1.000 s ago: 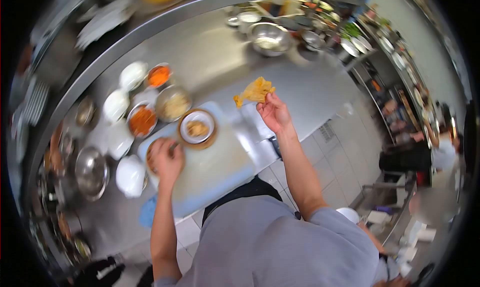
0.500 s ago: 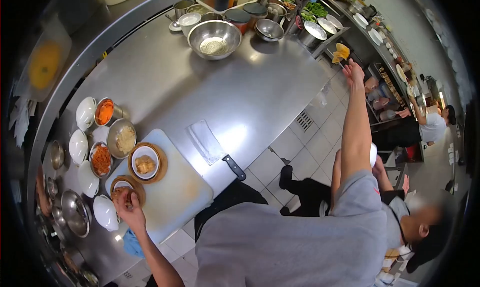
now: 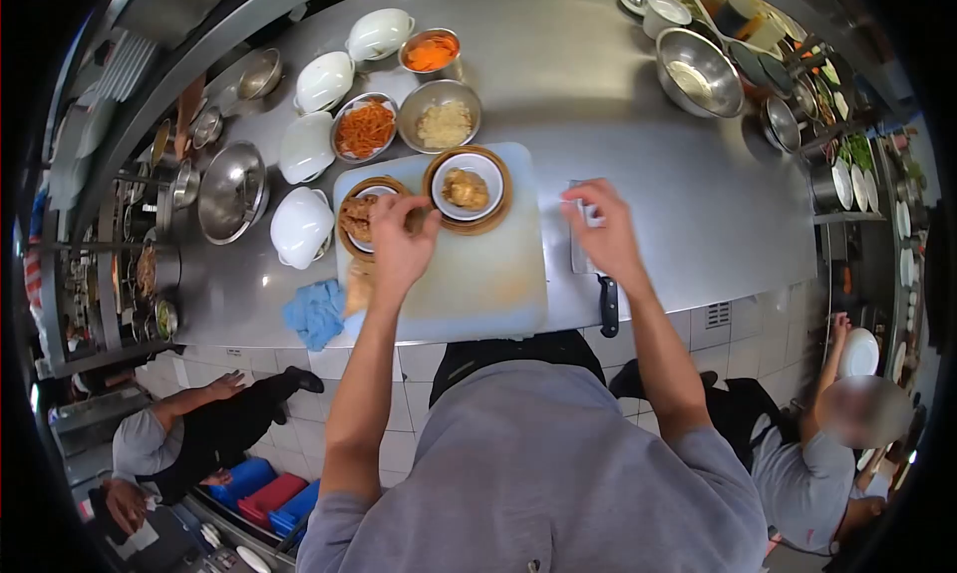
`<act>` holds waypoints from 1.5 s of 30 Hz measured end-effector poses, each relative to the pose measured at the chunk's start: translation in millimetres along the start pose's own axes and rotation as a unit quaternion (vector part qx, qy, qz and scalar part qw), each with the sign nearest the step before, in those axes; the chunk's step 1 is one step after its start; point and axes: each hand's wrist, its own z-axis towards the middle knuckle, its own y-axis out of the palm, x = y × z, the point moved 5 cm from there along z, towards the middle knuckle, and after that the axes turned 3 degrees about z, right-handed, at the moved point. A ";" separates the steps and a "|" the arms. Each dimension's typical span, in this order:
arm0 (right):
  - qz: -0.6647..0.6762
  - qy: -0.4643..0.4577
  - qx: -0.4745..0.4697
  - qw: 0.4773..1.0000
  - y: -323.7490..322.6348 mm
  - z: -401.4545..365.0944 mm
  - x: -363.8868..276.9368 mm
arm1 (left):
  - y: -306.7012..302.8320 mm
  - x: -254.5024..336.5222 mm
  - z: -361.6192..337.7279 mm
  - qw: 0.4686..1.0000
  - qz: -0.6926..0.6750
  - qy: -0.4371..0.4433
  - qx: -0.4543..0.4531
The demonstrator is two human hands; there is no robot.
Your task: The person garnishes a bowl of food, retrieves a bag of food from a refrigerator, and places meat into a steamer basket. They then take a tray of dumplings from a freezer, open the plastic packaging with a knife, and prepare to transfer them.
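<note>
My left hand hovers at the right side of the smaller bamboo steamer, fingers curved with a gap to the thumb and nothing clearly held. That steamer has a white bowl of brown, chunky food, partly covered by my hand. Beside it, a larger bamboo steamer holds a white bowl with golden-brown food. Both stand on a white cutting board. My right hand is above a cleaver, hiding most of the blade; its black handle shows. Its fingers are bent, slightly blurred, apart, with nothing visible in them.
Behind the board are bowls of shredded carrot, chopped pale food and orange slices. Several white lidded dishes line the left. A blue cloth lies by the board. Co-workers are on both sides.
My right hand has come back from far right, where it held out a yellow piece, to above the cleaver; the piece is gone from it. My left hand has shifted slightly off the smaller steamer's food.
</note>
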 end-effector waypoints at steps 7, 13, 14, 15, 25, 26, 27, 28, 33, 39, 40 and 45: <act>-0.038 -0.039 -0.079 0.995 99.9 46.3 -13.4 | 28.6 22.2 24.0 0.993 0.108 -0.042 0.001; -0.100 -0.056 -0.112 0.987 115.1 59.6 -11.7 | 31.6 16.6 25.0 0.986 0.143 -0.090 -0.019; -0.100 -0.041 -0.118 0.987 115.7 60.4 -12.7 | 31.5 14.4 23.6 0.985 0.140 -0.095 -0.031; -0.101 -0.042 -0.120 0.987 116.7 60.8 -13.5 | 31.3 12.2 22.7 0.985 0.138 -0.100 -0.041; -0.124 -0.024 -0.104 0.987 125.2 66.2 -6.8 | 29.7 4.2 14.4 0.992 0.086 -0.088 -0.028; -0.130 -0.020 -0.097 0.987 124.2 67.8 -5.0 | 30.0 4.6 13.9 0.991 0.097 -0.083 -0.033; -0.129 -0.022 -0.099 0.986 123.8 69.6 -5.2 | 30.0 5.6 13.6 0.990 0.108 -0.079 -0.037; -0.132 -0.006 -0.095 0.987 122.5 71.6 -3.6 | 29.3 6.3 12.8 0.990 0.108 -0.080 -0.036; -0.154 0.001 -0.099 0.983 119.4 77.0 -5.8 | 21.9 11.9 16.6 0.994 0.083 -0.054 -0.042; -0.166 -0.038 -0.104 0.980 123.3 72.9 -12.3 | 30.2 2.3 60.4 0.980 0.099 0.134 -0.107; -0.165 -0.028 -0.111 0.980 124.3 74.3 -11.2 | 29.5 1.1 66.0 0.980 0.100 0.134 -0.105; -0.163 -0.028 -0.112 0.980 125.2 75.4 -9.2 | 33.5 0.8 73.8 0.970 0.110 0.139 -0.167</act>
